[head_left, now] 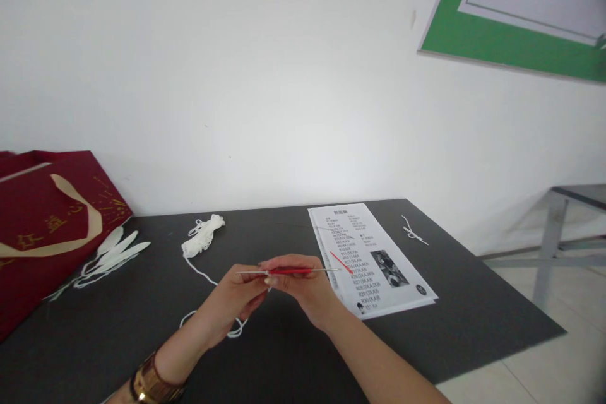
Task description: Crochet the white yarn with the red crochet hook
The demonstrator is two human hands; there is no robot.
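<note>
A slim crochet hook [299, 271], red-handled with silver shaft showing at both ends, sits level above the dark surface [284, 366], clamped in the grip of the right hand [305, 285]; the left hand [240, 290] curls against it, its hold hidden.

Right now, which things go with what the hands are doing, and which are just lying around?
In use: thin red-gripped tool, in the right hand; white yarn bundle, strand running toward the left hand; probably printed sheets.
Seemingly just lying about: maroon bag; white leaf-shaped pieces; tied white yarn; red stick.
</note>
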